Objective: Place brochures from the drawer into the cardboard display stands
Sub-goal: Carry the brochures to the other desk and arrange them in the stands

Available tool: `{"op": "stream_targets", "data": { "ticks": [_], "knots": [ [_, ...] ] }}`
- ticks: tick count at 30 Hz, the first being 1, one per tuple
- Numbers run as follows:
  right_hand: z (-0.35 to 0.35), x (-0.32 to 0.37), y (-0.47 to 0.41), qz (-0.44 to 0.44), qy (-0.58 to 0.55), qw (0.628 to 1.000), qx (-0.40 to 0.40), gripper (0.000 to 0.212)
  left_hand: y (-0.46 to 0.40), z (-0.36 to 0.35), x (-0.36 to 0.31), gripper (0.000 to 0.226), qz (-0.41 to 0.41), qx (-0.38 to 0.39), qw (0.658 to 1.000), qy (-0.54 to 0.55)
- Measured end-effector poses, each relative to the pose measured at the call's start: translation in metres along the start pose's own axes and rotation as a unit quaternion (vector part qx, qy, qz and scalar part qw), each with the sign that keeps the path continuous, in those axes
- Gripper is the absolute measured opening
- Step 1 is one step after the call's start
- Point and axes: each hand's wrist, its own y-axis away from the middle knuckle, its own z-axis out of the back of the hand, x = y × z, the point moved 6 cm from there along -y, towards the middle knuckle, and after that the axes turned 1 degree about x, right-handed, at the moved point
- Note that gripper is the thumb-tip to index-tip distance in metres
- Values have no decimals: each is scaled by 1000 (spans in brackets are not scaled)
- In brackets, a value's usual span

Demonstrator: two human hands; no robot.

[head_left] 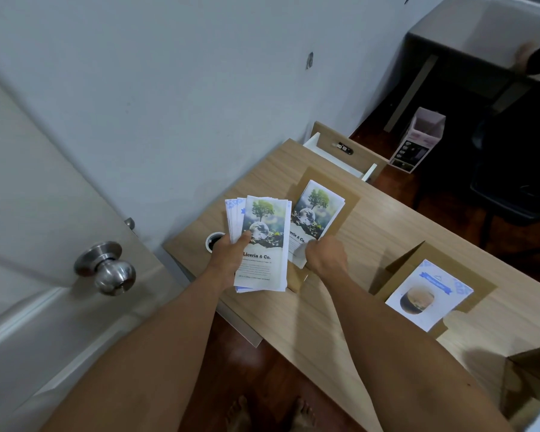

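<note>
While your left hand (229, 255) grips the brochure stack (259, 244), let your right hand's (325, 258) fingers (309, 246), pinching one tree-cover brochure (315, 218), seat it squarely in the far cardboard stand (346, 201).

Both bare forearms reach forward from the near edge, angled slightly toward each other. The left hand (228, 255) is palm-up with fingers curled underneath and thumb pressed on top, its grip closed. The right hand (326, 257) is knuckles-up, fingers bent down and pinched together. Bare feet (270, 414) show below.
</note>
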Motion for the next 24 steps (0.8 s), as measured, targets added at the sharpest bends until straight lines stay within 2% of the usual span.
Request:
{"op": "stream_targets", "data": {
  "ticks": [1, 3, 4, 6, 8, 11, 13, 21, 24],
  "knots": [
    [-2, 1, 2, 3, -86, 996, 23, 29, 2, -4, -1, 19, 3, 11, 1000, 4],
    [-7, 3, 14, -16, -286, 952, 107, 35, 8, -11, -1, 20, 10, 29, 999, 14],
    [-7, 4, 20, -20, -339, 930, 139, 39, 11, -16, -2, 21, 10, 36, 999, 21],
    [-6, 5, 31, -4, -344, 922, 175, 44, 17, -25, -3, 24, 8, 50, 998, 34],
    [-3, -2, 39, 7, -331, 928, 170, 45, 23, -35, -3, 26, 8, 71, 996, 44],
    [8, -20, 45, 11, -334, 933, 130, 33, 32, -50, 1, 23, 25, 93, 994, 42],
    [17, -32, 50, 10, -333, 937, 110, 34, 37, -58, 3, 28, 36, 105, 993, 27],
    [42, -74, 61, 9, -344, 932, 115, 10, 67, -87, 16, 31, 38, 112, 993, -7],
    [52, -88, 63, 3, -344, 932, 116, 13, 77, -98, 20, 26, 32, 114, 993, -13]
  ]
}}
